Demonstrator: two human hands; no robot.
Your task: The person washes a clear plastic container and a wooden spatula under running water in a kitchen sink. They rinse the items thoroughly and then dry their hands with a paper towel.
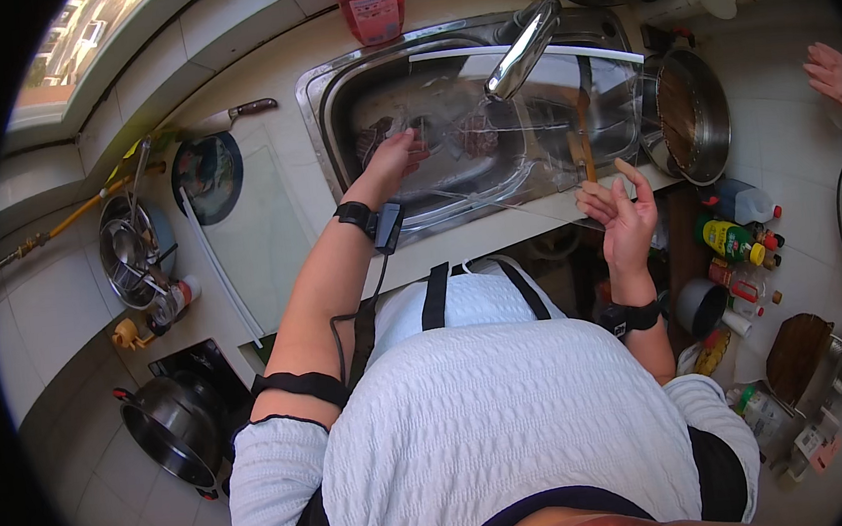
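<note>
A clear panel [451, 87] with a white strip along its far edge lies tilted over the stainless steel sink [319, 133]. My left hand [391, 162] grips the panel's left edge with the fingertips. Beside that hand sits a dark scrubber [371, 144] in the basin. A second scrubber shape [480, 136] shows through the panel; whether it is a reflection I cannot tell. My right hand [624, 219] holds the panel's near right corner, index finger raised off it. Above the panel reaches a chrome faucet [523, 51]. A wooden utensil [586, 139] is visible through it.
Left of the sink lie another clear panel [260, 224], a knife [251, 108] and a round dark-rimmed plate [208, 178]. A pink liquid bottle [369, 8] stands behind the basin. To the right are a large metal pot [712, 117] and several bottles [727, 240]. A hand-shaped thing [831, 74] appears far right.
</note>
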